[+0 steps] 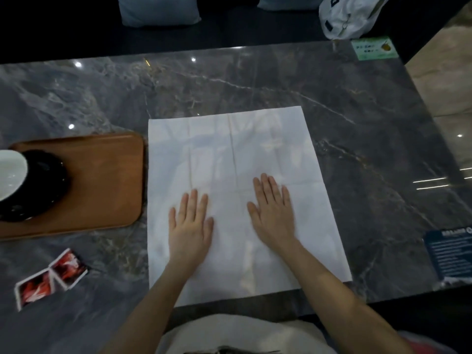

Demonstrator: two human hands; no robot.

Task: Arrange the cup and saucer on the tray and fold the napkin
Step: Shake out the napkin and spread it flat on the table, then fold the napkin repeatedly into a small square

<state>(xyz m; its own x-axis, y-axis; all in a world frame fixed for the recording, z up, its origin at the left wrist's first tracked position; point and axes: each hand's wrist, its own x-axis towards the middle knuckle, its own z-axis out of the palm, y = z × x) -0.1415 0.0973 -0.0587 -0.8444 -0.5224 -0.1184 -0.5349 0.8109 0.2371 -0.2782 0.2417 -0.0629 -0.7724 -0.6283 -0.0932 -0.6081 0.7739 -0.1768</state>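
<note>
Napkin (237, 190) lies fully opened out, white, flat on the dark marble worktop (357, 118), centre of view, w/ old crease lines showing across it. Both hands press on its near half: left hand (191, 223) at abt 7 o'clock of the sheet, right hand (273, 213) at abt 5 o'clock, each grip apart, fingers straight and palm down, holding nothing. Looks like the smoothing step before the 1st fold. Cup (10, 172) & saucer (40, 185) seem done already: white cup sits on the black saucer, on the wooden tray (107, 180) at 9 o'clock of the napkin, tray edge just beside the sheet. Next move, I'd guess: pinch the near corners at the worktop edge and carry them over to the far edge, lining edges up, then press the crease. Thin sheet, could slide or wrinkle. Red-and-white packets (51, 279) lie at 8 o'clock, well apart.
</note>
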